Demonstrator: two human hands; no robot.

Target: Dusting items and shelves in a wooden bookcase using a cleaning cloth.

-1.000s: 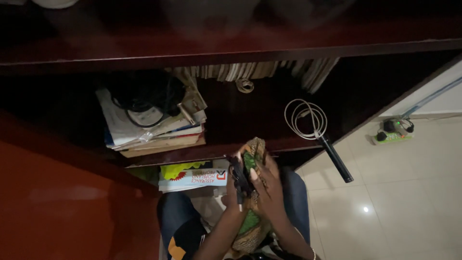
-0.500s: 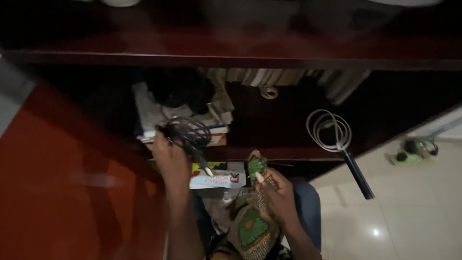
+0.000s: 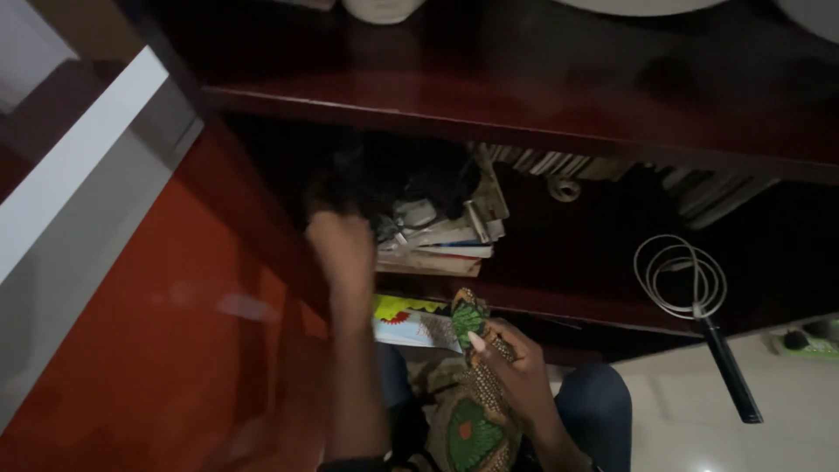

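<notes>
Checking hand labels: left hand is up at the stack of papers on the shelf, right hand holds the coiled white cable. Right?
Not quite. The right hand holds a green patterned cloth, not the cable. The coiled white cable lies untouched on the shelf, well off to the right. The left hand is indeed up at the stack of papers. The head view shows this.

A home room: dark wooden shelving (image 3: 489, 105) holding stacked books and papers (image 3: 446, 240), a coiled white cable (image 3: 682, 275), tiled floor (image 3: 690, 419), and a power strip (image 3: 808, 343).
</notes>
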